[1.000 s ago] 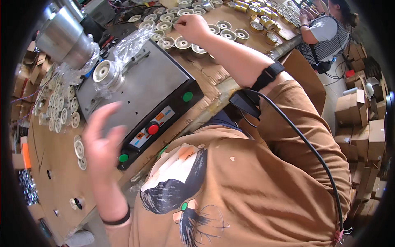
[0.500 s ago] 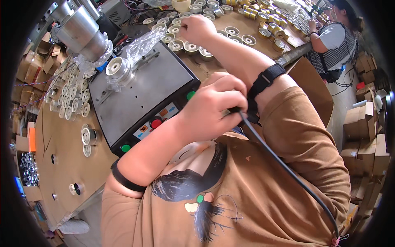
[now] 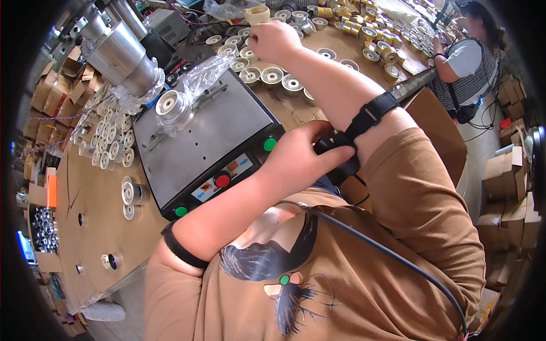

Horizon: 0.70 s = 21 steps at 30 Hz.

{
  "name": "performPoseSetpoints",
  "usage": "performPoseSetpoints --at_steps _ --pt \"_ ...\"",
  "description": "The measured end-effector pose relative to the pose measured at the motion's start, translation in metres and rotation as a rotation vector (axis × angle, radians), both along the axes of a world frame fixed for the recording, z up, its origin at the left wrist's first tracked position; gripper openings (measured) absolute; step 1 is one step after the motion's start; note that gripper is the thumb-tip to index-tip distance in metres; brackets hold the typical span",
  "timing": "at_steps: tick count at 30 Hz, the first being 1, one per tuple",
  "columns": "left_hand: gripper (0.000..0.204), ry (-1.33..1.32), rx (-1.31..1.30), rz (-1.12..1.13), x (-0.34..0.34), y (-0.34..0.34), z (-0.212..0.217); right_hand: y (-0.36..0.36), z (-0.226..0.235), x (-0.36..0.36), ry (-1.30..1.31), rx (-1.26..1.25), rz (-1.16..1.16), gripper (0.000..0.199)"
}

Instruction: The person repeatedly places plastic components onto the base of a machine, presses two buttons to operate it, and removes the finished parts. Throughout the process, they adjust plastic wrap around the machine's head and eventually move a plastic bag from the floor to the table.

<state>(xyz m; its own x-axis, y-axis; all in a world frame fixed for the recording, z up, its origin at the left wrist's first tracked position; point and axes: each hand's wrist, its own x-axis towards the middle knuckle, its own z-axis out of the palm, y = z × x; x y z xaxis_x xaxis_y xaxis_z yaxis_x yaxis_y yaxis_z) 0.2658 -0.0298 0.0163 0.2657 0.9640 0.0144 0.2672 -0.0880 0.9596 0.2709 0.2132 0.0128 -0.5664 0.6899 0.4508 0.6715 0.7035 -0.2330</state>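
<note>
My left hand (image 3: 307, 149) reaches across my body to the strap side of my right arm. Its thumb and fingers are closed around a black device (image 3: 343, 161) hanging beside the black arm strap (image 3: 372, 113). A thin black cable (image 3: 392, 254) runs across my brown shirt, apart from that hand. My right arm stretches forward over the bench, and the right hand (image 3: 274, 41) is curled into a loose fist with nothing visible in it. White wheel-like parts (image 3: 272, 75) lie just below and around this fist.
A metal plate machine (image 3: 205, 133) with green and red buttons stands ahead, a white wheel (image 3: 169, 104) on it under a metal cylinder (image 3: 122, 57). More wheels (image 3: 114, 149) crowd the left bench. A co-worker (image 3: 466, 68) is at the far right, near stacked cardboard boxes (image 3: 503, 176).
My left hand has let go of the black cable, which now lies lower across my shirt. That hand has closed on the black device by the arm strap. The right fist stays raised.
</note>
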Motion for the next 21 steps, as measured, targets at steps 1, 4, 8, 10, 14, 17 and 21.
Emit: performPoseSetpoints --at_steps 1,4,8,10,14,17,21 --pt "0.053 0.001 0.003 0.011 -0.001 0.005 0.003 -0.005 0.002 -0.007 0.001 0.003 0.011 0.027" --pt "0.045 -0.144 -0.445 -0.061 0.001 0.01 0.023 -0.015 0.005 -0.017 0.018 0.014 0.037 0.027" --pt "0.039 -0.18 -0.319 -0.07 -0.002 0.014 -0.023 -0.02 0.005 -0.024 0.143 -0.062 0.063 0.025" --pt "0.034 -0.381 -0.295 -0.073 -0.001 0.016 -0.034 -0.011 0.007 -0.025 0.46 -0.266 0.011 0.021" --pt "0.033 -0.484 -0.349 -0.024 -0.002 0.018 -0.04 0.0 0.012 -0.031 1.223 -0.942 0.121 0.011" --pt "0.033 -0.428 -0.323 0.061 -0.008 0.018 -0.039 0.002 0.021 -0.032 1.425 -1.222 0.176 0.009" --pt "0.031 -0.29 -0.338 0.038 -0.014 0.03 -0.037 0.037 -0.007 -0.02 1.637 -1.351 0.393 0.011"
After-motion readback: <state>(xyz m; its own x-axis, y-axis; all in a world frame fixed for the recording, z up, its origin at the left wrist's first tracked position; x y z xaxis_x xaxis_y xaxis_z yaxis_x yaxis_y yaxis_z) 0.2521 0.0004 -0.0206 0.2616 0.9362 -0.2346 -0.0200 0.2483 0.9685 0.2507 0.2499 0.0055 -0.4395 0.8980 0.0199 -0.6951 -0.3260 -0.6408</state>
